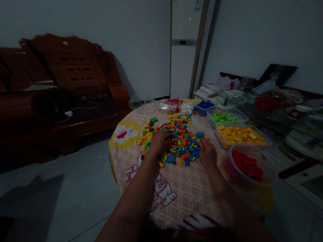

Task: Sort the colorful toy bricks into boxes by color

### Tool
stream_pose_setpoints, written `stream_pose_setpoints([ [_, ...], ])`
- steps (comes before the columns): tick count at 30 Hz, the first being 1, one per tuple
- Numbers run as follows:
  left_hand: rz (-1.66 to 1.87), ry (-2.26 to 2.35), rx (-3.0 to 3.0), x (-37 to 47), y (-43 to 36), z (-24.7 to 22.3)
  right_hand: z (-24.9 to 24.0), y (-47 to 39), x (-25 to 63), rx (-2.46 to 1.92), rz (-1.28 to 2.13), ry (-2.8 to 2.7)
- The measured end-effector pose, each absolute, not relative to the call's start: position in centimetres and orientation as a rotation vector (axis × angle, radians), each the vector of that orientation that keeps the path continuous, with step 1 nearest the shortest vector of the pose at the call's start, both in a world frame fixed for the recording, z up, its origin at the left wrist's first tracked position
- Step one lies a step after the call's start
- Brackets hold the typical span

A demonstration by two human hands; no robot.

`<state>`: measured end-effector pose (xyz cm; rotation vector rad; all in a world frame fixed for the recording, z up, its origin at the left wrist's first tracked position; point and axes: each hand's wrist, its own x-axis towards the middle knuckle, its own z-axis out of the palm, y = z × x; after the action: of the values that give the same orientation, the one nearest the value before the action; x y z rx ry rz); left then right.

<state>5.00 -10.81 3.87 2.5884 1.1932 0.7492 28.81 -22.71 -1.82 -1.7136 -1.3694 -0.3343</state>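
Note:
A heap of small mixed-colour building bricks (183,137) lies on a round table with a patterned cloth (189,193). Over the left part of the heap rests my left hand (160,141), its fingers pointing right across the bricks; whether it grips one is too dark to tell. At the heap's right edge is my right hand (208,152), fingers bent beside blue and orange bricks; what its fingertips touch is too small to make out. Along the table's right side are containers of red pieces (247,166), yellow pieces (240,134), green pieces (222,118) and blue pieces (205,104).
White pieces (187,107) and a clear plastic container (169,105) are at the table's far edge. A cluttered glass-topped stand (278,117) is on the right. To the left is a wooden sofa (73,72), and a tall white cabinet-like unit (184,59) rises behind the table.

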Motion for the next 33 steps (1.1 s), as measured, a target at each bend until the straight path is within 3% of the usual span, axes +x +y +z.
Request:
stream_pose_setpoints([
  [17,1.174,1.357,2.202,3.0,-9.6,3.5,-0.7,-22.9,28.2,-1.385,0.002,-1.674],
  [33,1.518,1.572,1.655,0.3,-8.6,3.8,-0.9,-23.0,28.0,-1.462,-0.064,-1.606],
])
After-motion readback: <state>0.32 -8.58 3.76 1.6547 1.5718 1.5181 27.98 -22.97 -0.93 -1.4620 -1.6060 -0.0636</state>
